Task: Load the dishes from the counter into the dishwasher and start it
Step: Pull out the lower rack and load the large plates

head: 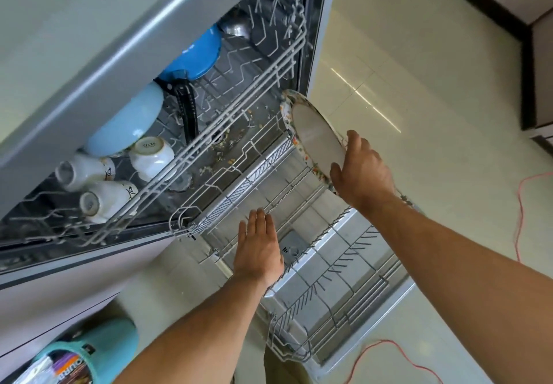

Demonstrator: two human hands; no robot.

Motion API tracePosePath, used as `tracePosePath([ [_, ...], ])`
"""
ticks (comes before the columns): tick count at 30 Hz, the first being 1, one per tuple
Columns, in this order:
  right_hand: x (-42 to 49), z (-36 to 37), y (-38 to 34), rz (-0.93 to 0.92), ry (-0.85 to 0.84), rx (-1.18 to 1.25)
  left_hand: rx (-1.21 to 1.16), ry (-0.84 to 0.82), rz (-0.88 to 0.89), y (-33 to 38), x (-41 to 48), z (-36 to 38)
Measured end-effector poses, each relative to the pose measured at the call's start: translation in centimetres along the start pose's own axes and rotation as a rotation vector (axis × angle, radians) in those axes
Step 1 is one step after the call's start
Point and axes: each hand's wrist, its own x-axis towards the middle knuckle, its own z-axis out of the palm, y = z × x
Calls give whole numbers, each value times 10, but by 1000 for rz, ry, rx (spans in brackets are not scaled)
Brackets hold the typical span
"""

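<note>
The dishwasher stands open with both racks pulled out. My right hand grips a white plate with a speckled rim, held on edge over the far end of the lower rack. My left hand hovers flat, fingers straight, above the lower rack's near side and holds nothing. The upper rack carries a light blue bowl, a darker blue pan with a black handle, and three white cups lying on their sides.
Food scraps litter the dishwasher floor under the upper rack. The counter edge overhangs at upper left. A teal container sits at lower left. A red cable runs across the pale tiled floor on the right.
</note>
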Motion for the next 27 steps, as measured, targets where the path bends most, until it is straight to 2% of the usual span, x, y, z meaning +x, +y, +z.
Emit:
tracePosePath([
  [4, -24, -5, 0, -52, 83, -146, -21, 42, -9, -2, -21, -19],
  [10, -126, -19, -43, -229, -26, -179, -30, 125, 39, -8, -106, -59],
  [14, -199, -35, -94, -236, -85, -148, 3, 175, 74, -29, -181, -82],
  [18, -265, -55, -154, -269, -75, -114, -23, 273, 71, -60, -254, -100],
  [27, -395, -41, -308, -500, 16, -79, -82, 427, -95, -181, -412, -84],
])
